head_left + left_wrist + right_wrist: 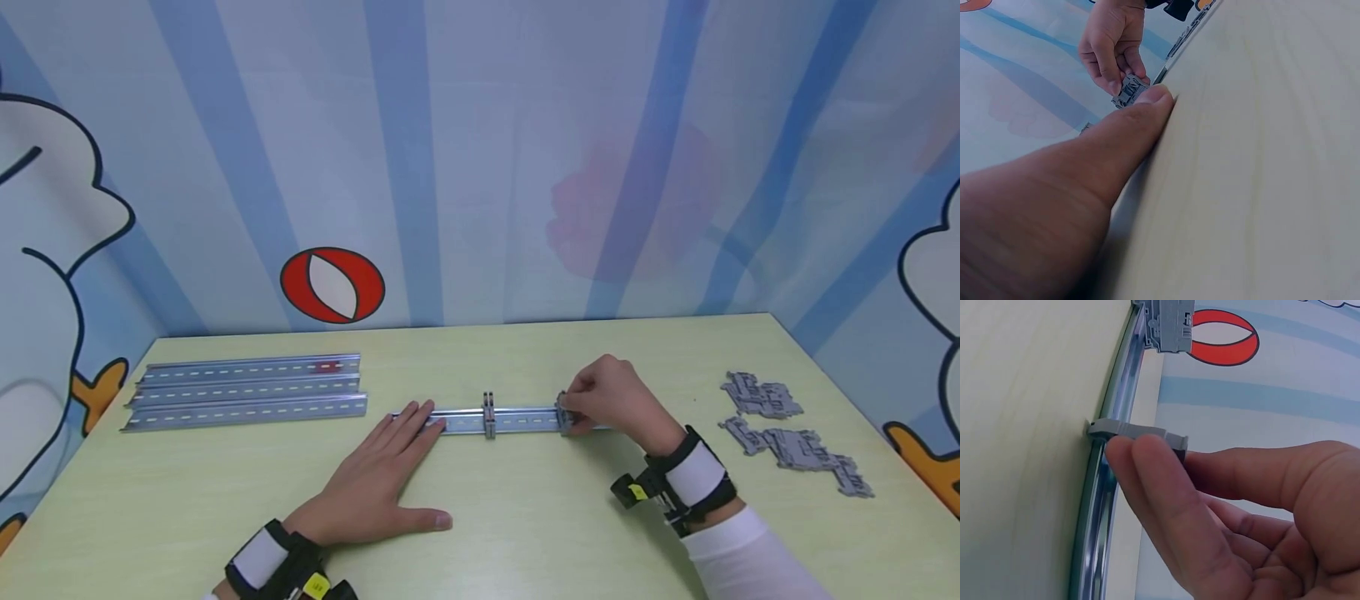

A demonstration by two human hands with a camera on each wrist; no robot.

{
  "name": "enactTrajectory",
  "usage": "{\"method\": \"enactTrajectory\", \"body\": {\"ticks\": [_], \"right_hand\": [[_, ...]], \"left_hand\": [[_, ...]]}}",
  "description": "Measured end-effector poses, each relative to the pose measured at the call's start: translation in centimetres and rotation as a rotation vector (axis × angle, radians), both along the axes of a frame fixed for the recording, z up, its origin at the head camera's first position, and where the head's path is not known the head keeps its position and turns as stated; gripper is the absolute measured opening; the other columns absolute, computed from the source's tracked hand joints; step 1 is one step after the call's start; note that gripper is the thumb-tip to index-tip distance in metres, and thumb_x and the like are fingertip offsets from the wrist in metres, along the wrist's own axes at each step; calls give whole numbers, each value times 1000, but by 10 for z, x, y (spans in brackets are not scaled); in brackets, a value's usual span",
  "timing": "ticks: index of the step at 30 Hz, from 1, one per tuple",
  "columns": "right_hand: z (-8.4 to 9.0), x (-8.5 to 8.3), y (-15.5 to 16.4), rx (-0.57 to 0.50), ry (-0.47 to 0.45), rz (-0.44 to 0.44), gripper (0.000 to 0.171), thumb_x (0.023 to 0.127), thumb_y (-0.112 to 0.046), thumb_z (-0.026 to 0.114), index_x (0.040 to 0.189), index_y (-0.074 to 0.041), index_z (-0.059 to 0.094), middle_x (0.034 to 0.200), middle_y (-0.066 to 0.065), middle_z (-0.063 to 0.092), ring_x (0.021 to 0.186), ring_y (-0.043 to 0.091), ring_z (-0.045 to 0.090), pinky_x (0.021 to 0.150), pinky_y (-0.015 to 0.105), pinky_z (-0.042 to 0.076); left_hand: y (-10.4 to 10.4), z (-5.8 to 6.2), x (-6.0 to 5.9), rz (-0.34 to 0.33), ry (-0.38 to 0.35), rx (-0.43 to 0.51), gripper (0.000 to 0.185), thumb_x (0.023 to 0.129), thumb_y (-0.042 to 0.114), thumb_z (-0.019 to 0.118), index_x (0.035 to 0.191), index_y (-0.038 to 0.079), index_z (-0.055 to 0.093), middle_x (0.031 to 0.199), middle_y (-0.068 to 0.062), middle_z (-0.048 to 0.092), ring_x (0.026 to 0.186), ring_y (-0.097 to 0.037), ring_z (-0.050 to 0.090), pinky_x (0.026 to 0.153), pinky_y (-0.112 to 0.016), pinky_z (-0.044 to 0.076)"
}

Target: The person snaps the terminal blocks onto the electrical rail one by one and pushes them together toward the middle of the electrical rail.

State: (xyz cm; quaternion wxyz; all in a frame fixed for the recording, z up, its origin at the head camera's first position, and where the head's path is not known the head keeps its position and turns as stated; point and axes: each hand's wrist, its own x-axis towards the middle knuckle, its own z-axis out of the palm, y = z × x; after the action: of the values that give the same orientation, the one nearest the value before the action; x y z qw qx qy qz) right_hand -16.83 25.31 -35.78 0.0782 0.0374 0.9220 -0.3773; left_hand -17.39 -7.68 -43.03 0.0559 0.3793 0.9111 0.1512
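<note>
The metal rail [517, 421] lies with its long axis from 9 to 3 o'clock on the table [525, 533]. The right hand [611, 400] pinches a grey plastic terminal block [564, 414] on the rail near its 3 o'clock end, fingers clamped on it from above. The left hand [375, 483] rests flat, its straight fingers pressing the 9 o'clock end. Another block [489, 414] sits at the middle; the steel is smooth, slotted.
</note>
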Motion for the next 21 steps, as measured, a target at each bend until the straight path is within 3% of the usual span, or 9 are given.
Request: {"method": "enactTrajectory", "body": {"ticks": [21], "right_hand": [[-19, 0, -26, -221, 53, 0, 13, 90, -9, 69, 95, 1, 75, 79, 11, 73, 61, 17, 70, 57, 31, 58]], "left_hand": [[0, -1, -1, -5, 8, 8, 109, 74, 87, 46, 158, 24, 16, 165, 4, 4, 150, -13, -4, 121, -39, 4]]}}
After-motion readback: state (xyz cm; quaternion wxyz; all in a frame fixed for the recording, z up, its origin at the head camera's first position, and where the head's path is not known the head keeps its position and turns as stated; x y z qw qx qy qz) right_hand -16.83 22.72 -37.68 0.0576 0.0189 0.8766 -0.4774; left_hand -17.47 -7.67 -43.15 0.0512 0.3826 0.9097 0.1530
